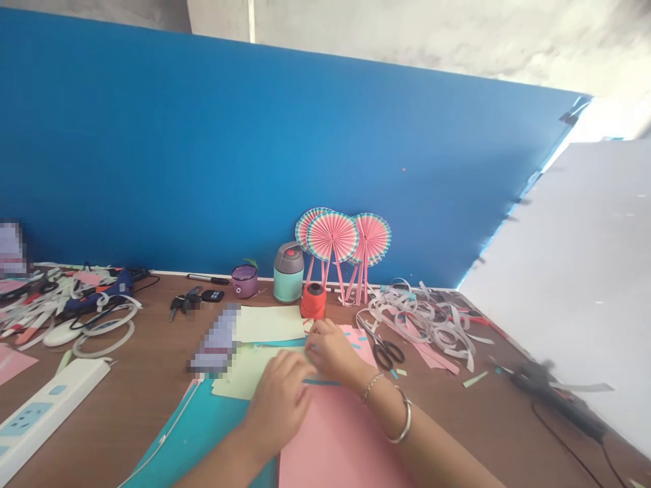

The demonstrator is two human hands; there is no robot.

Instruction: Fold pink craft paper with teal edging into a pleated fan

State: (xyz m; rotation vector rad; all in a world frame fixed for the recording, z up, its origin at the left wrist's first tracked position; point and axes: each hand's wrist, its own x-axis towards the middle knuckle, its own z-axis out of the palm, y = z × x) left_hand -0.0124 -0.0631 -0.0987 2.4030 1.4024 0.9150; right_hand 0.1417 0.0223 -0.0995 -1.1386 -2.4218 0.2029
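Observation:
My left hand (277,400) rests with curled fingers over a pale green paper sheet (244,376). My right hand (328,349) sits just beyond it, its fingertips close to my left hand, with two bangles on that wrist. A thin teal paper strip (321,383) lies under and between my hands. Whether either hand grips it is hidden. A pink paper sheet (336,440) lies below my right forearm, and a teal sheet (193,434) lies to the left. Black-handled scissors (386,351) lie to the right of my right hand.
Pink pleated paper fans (333,236) lean on a blue partition (254,149) behind a red cylinder (313,301) and a teal bottle (288,272). White paper offcuts (417,318) pile up on the right. A white power strip (51,407) and a blue glue gun (102,295) lie on the left.

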